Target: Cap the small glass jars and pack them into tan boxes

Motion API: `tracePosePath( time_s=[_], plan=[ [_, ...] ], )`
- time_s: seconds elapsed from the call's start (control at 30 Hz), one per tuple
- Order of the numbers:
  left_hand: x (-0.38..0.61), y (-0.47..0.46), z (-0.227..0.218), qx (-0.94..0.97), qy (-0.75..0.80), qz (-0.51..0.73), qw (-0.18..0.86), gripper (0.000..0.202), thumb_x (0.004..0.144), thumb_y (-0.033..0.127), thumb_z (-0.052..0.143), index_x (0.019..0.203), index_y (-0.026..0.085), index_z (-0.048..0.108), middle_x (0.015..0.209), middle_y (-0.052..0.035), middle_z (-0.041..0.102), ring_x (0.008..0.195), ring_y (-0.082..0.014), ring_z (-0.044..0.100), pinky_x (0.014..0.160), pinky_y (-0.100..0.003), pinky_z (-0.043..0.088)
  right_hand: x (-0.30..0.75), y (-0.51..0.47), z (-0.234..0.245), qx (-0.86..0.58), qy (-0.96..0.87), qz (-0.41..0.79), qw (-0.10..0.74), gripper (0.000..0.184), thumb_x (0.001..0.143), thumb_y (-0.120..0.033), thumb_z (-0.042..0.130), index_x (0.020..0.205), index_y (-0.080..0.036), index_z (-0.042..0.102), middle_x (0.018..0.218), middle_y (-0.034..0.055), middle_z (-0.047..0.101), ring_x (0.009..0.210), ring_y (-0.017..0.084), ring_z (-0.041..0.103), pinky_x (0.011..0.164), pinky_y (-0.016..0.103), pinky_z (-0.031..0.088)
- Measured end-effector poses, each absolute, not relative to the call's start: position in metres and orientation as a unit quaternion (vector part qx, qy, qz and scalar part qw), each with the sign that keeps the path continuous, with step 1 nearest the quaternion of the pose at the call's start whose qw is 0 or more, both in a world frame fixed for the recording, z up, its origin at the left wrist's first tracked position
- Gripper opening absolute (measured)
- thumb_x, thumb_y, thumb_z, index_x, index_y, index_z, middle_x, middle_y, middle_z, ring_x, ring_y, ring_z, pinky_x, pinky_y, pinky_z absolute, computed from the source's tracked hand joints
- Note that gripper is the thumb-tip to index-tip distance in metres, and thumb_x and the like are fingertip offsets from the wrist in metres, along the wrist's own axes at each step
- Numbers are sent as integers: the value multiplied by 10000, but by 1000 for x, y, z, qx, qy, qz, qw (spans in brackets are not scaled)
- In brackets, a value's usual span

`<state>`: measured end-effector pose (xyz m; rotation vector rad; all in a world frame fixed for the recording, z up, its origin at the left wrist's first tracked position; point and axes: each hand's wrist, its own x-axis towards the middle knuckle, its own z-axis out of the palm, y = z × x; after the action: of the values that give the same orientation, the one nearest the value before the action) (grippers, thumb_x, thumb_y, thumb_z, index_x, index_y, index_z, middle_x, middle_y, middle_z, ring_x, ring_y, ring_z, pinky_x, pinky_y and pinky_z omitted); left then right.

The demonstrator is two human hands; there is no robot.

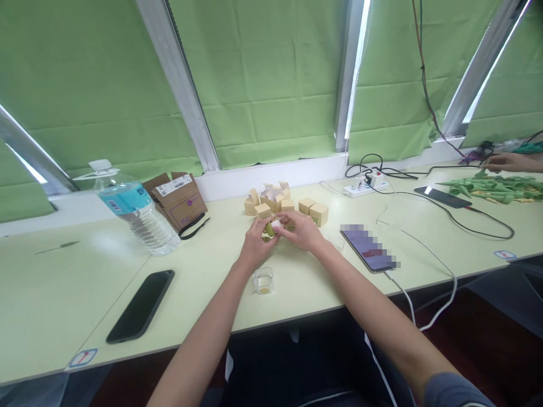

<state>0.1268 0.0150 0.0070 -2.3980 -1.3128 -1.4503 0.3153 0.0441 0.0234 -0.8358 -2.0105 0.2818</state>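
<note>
Both hands meet over the middle of the table around a small green-and-white item [274, 227], whose exact kind I cannot make out. My left hand [256, 244] is closed on its left side, fingertips and thumb pressed to it. From the right, my right hand [300, 230] grips the same item with bent fingers. Just behind the hands stand several small tan cardboard boxes [319, 214], some with raised flaps [275, 195]. A small clear square container [263, 281] with a yellowish mark sits in front of my hands. Another clear piece shows partly beyond my right wrist.
To the left are a large water bottle [142, 213], an opened brown carton [180, 203], a black phone [141, 306] and a pen [57, 247]. On the right lie a cabled phone [368, 249], a power strip [365, 185], another phone [442, 196] and green leafy strips [500, 187] by another person's hand [511, 162].
</note>
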Motion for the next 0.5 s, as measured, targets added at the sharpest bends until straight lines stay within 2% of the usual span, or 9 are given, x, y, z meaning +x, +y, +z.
tracePosePath(
  time_s=[0.17, 0.33, 0.5],
  plan=[
    [127, 14, 9, -768, -440, -464, 36, 389, 857, 326, 743, 1222, 236, 639, 1101, -77, 665, 1010, -225, 655, 886, -371, 560, 318, 45, 23, -320, -816, 102, 471, 238, 980, -317, 573, 1178, -223, 666, 997, 54, 777, 997, 215, 707, 883, 339, 541],
    [124, 18, 7, -762, -437, -476, 42, 379, 874, 292, 715, 1237, 236, 624, 1210, -80, 683, 1127, -237, 651, 989, -399, 537, 318, 46, 20, -295, -815, 78, 492, 238, 973, -283, 544, 1154, -208, 679, 1036, 72, 771, 971, 221, 716, 873, 346, 552],
    [122, 22, 4, -758, -446, -474, 43, 403, 872, 264, 710, 1262, 229, 614, 1220, -84, 691, 1133, -242, 657, 994, -409, 536, 316, 43, 21, -230, -832, 76, 500, 241, 953, -235, 541, 1150, -213, 678, 1017, 53, 779, 951, 211, 712, 872, 346, 546]
  ],
)
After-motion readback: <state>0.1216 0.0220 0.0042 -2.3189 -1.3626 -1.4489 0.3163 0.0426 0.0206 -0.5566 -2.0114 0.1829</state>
